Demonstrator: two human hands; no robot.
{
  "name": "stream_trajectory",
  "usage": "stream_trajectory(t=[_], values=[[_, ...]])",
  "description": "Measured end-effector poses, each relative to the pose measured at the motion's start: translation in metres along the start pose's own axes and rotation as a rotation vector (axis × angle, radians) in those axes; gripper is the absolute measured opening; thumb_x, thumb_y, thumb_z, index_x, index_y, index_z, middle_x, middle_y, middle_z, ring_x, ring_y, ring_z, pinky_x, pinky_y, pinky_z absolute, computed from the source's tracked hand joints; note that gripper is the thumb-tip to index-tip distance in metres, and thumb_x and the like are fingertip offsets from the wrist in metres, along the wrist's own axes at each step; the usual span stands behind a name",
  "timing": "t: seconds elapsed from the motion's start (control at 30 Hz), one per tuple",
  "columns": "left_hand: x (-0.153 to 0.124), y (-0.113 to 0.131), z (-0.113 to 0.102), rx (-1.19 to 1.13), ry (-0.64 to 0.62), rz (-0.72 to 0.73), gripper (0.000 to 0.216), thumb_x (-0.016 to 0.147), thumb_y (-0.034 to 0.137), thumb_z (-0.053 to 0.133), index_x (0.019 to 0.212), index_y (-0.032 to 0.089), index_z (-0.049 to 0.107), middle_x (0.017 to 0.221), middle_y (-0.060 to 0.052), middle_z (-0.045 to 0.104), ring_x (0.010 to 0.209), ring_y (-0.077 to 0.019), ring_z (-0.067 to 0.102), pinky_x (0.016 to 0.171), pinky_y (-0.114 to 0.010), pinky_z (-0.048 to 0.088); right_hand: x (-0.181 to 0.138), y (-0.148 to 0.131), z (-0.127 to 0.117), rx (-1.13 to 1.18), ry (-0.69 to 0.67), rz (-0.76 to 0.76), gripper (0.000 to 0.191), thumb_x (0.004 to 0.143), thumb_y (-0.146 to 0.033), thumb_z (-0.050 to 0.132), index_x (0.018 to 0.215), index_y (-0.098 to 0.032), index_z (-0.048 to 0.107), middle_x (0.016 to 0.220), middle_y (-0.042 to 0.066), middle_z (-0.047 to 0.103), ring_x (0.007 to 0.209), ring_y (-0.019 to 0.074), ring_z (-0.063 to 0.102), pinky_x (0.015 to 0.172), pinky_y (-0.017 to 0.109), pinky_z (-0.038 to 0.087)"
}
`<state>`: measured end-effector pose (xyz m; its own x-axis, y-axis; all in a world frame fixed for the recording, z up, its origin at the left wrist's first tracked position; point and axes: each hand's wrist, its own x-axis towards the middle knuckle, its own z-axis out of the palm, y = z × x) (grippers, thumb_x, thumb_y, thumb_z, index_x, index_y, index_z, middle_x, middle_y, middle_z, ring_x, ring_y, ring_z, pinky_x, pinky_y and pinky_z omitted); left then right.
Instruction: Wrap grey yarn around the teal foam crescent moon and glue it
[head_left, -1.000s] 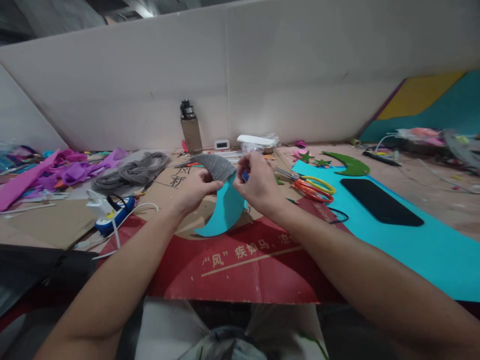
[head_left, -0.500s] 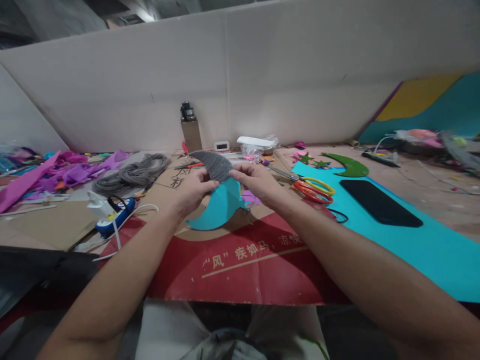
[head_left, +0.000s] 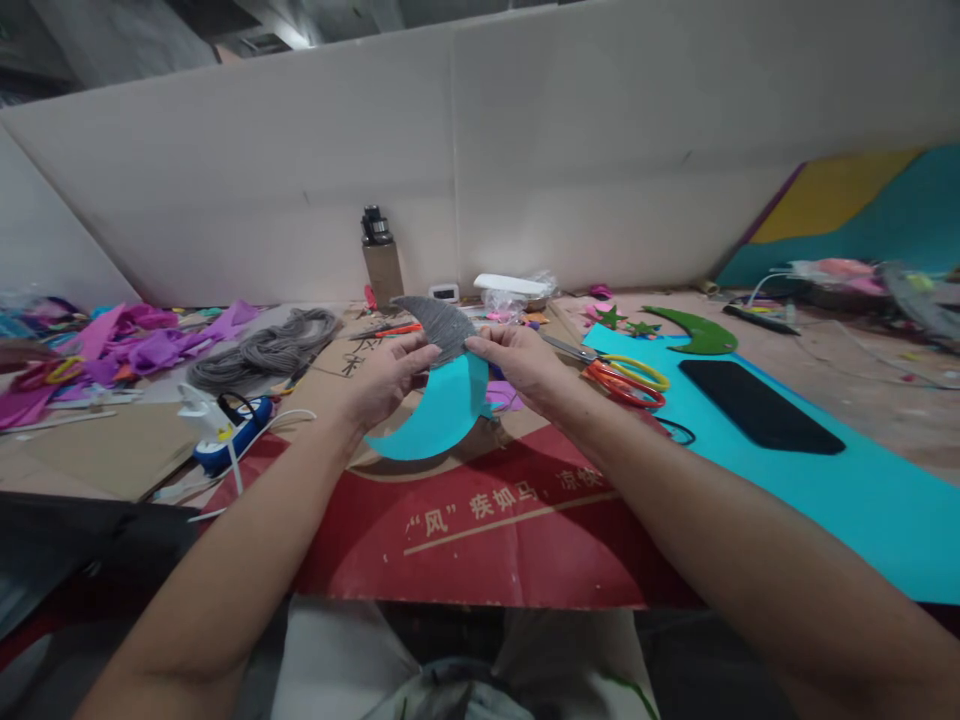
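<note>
A crescent-shaped cutout (head_left: 439, 410) is held up in front of me, bright blue below and wrapped in grey yarn (head_left: 446, 330) over its upper half. My right hand (head_left: 514, 360) pinches it at the outer edge, the thumb lying on the grey wrapping. My left hand (head_left: 394, 380) is at the inner edge, thumb and fingers closed on the crescent near where grey meets blue. Behind the crescent's right edge, a small blue piece and a purple scrap (head_left: 506, 396) partly show. Red-printed cardboard (head_left: 480, 560) lies beneath.
Scissors with red and yellow handles (head_left: 626, 380) lie right, by a black phone (head_left: 761, 405) on a blue sheet (head_left: 862, 510). A green crescent (head_left: 697, 333) lies behind. At left are a grey yarn hank (head_left: 262, 350), power strip (head_left: 232, 435) and purple scraps (head_left: 157, 348).
The crescent has turned slightly, its lower tip swinging left and its top moving right. My left fingers have shifted on it. A blurred shape with a yellow loop has appeared at the far left.
</note>
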<state>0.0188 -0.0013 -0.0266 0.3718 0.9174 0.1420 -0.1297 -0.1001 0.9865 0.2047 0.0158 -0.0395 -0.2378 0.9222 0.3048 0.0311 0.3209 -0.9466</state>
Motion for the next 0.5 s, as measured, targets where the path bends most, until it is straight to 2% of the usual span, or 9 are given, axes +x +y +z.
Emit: stream_trajectory(t=[0.2, 0.33, 0.5], values=[[0.0027, -0.0045, 0.0004, 0.177, 0.03, 0.083, 0.037, 0.06, 0.028, 0.078, 0.092, 0.014, 0.067, 0.089, -0.005, 0.069, 0.085, -0.0185, 0.062, 0.078, -0.03, 0.045, -0.0055, -0.0047, 0.004, -0.218, -0.008, -0.065, 0.03, 0.076, -0.042, 0.058, 0.06, -0.019, 0.046, 0.057, -0.004, 0.042, 0.055, 0.0093, 0.036, 0.053, 0.026, 0.027], [0.0011, -0.0017, 0.0006, 0.194, 0.045, 0.064, 0.036, 0.058, 0.026, 0.078, 0.09, 0.014, 0.066, 0.09, -0.005, 0.069, 0.085, -0.0183, 0.061, 0.079, -0.031, 0.045, -0.0056, -0.0021, 0.0049, -0.174, -0.029, -0.038, 0.032, 0.076, -0.045, 0.058, 0.061, -0.019, 0.047, 0.056, -0.004, 0.044, 0.053, 0.0088, 0.037, 0.052, 0.025, 0.027], [0.0001, -0.0003, -0.0019, 0.195, 0.013, 0.034, 0.034, 0.058, 0.026, 0.079, 0.086, 0.014, 0.065, 0.086, -0.004, 0.068, 0.078, -0.0157, 0.06, 0.072, -0.028, 0.045, -0.0039, 0.0002, 0.0043, -0.12, -0.018, -0.03, 0.031, 0.075, -0.044, 0.058, 0.06, -0.019, 0.048, 0.055, -0.004, 0.046, 0.053, 0.0088, 0.038, 0.053, 0.026, 0.029]])
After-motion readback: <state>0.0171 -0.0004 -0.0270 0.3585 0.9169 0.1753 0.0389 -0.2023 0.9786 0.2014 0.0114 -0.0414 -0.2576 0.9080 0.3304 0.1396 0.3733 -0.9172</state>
